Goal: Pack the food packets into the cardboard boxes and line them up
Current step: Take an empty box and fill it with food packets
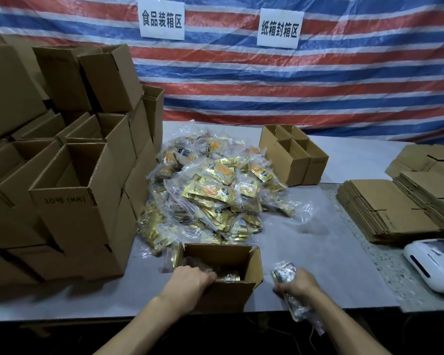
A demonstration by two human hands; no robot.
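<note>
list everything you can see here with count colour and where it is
open box: one, brown, near table edge
packet pile: many, gold and clear, table centre
stacked boxes: many, brown, left side
small boxes: four, brown, behind the pile
flat cardboard: many sheets, brown, stacked at right
white device: one, white, right edge
signs: two, white, on the tarp
tarp: one, red, blue and white stripes, behind table
table: one, grey
left hand: one, reaching into the open box
right hand: one, grips a packet right of the box
</note>
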